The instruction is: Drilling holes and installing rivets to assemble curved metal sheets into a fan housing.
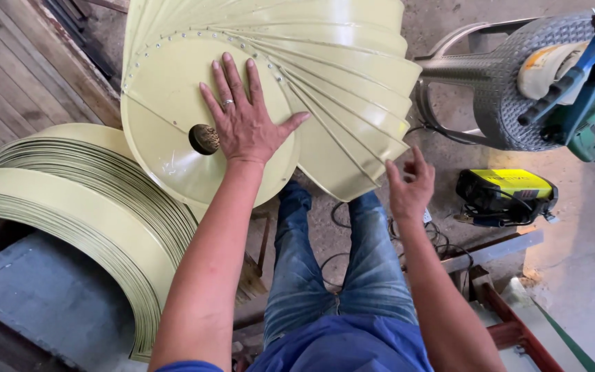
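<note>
Head view: left hand (246,124) lay flat, fingers spread, on the pale yellow round disc (173,138), just beside its centre hole (204,138). Right hand (410,184) hung open, holding nothing, near the lower edge of the curved blades (339,76) fanned off the disc. Stack of curved yellow strips (84,200) sat left.

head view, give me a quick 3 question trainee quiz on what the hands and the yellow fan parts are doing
1. True or false: the left hand lies flat on the round yellow disc.
2. Which hand touches the curved blades at their lower edge? A left, B right, C neither.
3. Fill in: the stack of loose curved sheets lies to the ____ of the disc in the picture.

Key:
1. True.
2. B, the right hand reaches the blades' lower edge with open fingers.
3. Left.
</note>
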